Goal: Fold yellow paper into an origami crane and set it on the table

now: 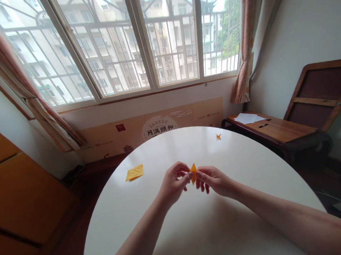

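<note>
Between my two hands, above the middle of the white round table [199, 225], is a small piece of folded orange paper [193, 173] with pointed ends at top and bottom. My left hand [176, 181] pinches its left side with thumb and fingers. On the other side, my right hand [213, 178] pinches it too, the lower fingers curled beneath. The fingertips cover part of the folds. A stack of yellow paper sheets [134, 173] lies on the table to the left. Toward the far right edge stands a small orange origami crane [219, 137].
A wooden side table [292, 129] at the right bears white papers [247, 117] and dark pens [263, 126]. Behind the round table, a printed cardboard panel [101, 137] leans below the window. An orange-brown cabinet [21, 190] stands at the left.
</note>
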{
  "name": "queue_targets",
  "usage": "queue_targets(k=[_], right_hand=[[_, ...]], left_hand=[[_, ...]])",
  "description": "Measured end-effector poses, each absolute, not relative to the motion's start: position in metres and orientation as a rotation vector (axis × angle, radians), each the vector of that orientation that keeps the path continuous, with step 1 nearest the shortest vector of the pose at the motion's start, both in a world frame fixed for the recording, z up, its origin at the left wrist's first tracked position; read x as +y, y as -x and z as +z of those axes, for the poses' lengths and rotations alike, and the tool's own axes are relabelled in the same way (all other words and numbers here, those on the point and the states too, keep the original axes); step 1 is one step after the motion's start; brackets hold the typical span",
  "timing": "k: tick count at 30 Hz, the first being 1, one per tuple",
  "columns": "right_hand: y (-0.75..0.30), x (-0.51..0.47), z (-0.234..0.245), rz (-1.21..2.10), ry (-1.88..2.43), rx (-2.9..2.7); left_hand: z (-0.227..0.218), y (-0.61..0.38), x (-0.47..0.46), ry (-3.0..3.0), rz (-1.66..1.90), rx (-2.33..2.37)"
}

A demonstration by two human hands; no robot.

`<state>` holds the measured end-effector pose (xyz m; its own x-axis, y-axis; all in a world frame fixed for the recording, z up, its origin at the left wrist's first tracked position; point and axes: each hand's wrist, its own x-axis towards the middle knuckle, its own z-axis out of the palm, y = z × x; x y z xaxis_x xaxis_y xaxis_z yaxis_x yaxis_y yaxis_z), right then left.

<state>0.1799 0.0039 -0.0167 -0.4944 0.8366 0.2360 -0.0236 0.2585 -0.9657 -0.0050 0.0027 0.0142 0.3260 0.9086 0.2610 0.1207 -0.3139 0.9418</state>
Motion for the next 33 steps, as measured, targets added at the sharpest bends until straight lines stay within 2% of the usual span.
queue_targets(k=[12, 23, 33], right_hand=[[-0.1792, 0.0032, -0.0207, 1.304, 0.73, -1.731], [-0.1774, 0.0045, -0.0211, 1.368, 0.748, -1.673], [-0.1829, 0.0021, -0.0161, 1.402, 0.75, -1.744]], left_hand=[[0.0137, -0.0003, 0.0016, -1.658, 1.187, 1.046], [0.0113, -0.0017, -0.0038, -1.941, 1.271, 1.234], [0.0164, 0.0002, 0.0002, -1.724, 1.013, 0.971]])
